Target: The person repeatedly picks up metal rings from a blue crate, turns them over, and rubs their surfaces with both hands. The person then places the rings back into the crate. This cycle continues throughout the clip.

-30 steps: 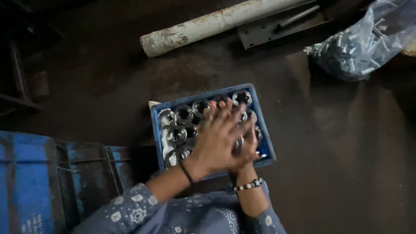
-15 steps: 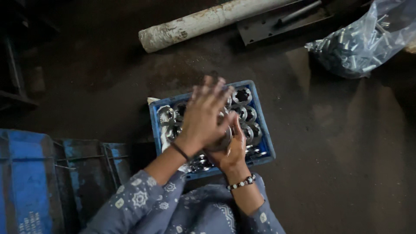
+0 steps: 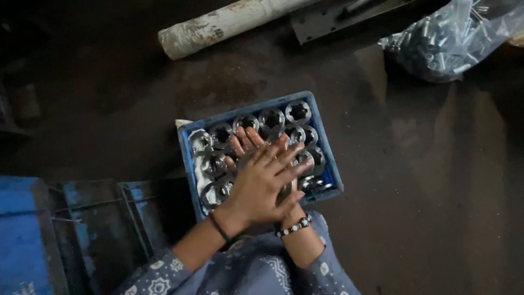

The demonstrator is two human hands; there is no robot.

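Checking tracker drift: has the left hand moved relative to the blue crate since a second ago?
Barely. The left hand still lies across the right hand, over the metal rings in the blue crate.

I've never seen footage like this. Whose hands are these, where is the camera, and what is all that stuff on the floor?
No machine here: a camera worn on a person's head looks down at their own two bare hands. The left hand lies flat on top of the right hand, both pressed over shiny metal ring-shaped parts packed in a blue crate. Whether either hand grips a part is hidden. On the dark floor lie a pale pipe, a clear bag of metal pieces and blue metal boxes.
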